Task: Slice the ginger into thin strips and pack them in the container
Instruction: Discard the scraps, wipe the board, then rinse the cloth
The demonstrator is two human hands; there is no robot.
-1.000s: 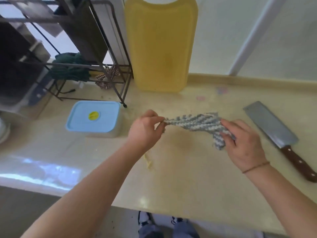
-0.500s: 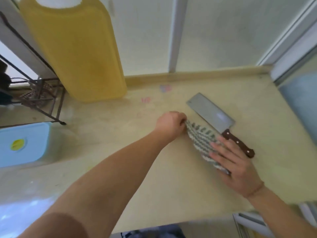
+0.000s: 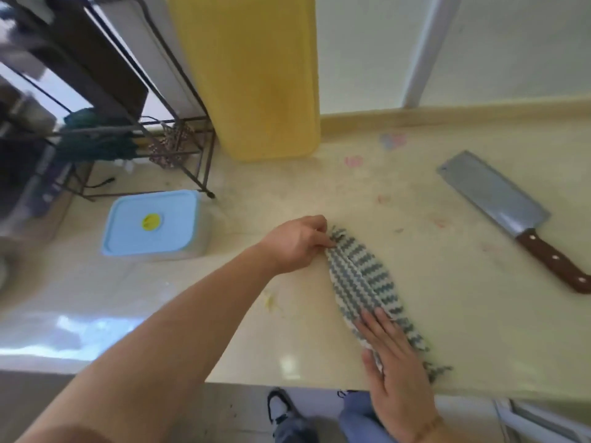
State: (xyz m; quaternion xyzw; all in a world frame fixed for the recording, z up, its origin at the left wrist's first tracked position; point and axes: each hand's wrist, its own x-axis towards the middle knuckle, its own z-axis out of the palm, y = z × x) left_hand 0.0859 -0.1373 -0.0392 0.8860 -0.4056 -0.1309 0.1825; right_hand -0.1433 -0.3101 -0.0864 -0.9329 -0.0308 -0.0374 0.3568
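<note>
A container with a light blue lid (image 3: pixel 153 223) sits shut on the counter at the left. A cleaver with a brown handle (image 3: pixel 511 215) lies at the right, untouched. A striped grey-and-white cloth (image 3: pixel 361 279) lies folded on the counter in the middle. My left hand (image 3: pixel 297 243) pinches its far end. My right hand (image 3: pixel 393 369) presses flat on its near end with straight fingers. A small yellowish scrap (image 3: pixel 270 302) lies near my left forearm; no whole ginger is in view.
A yellow cutting board (image 3: pixel 256 75) leans upright against the wall at the back. A dark wire rack (image 3: pixel 134 135) with cloths stands at the back left. The counter's front edge (image 3: pixel 287 385) runs just under my right hand.
The cloth, held up between both hands a second ago, now lies flat on the counter. My right hand has gone from gripping it to pressing on it. The camera view has swung about.
</note>
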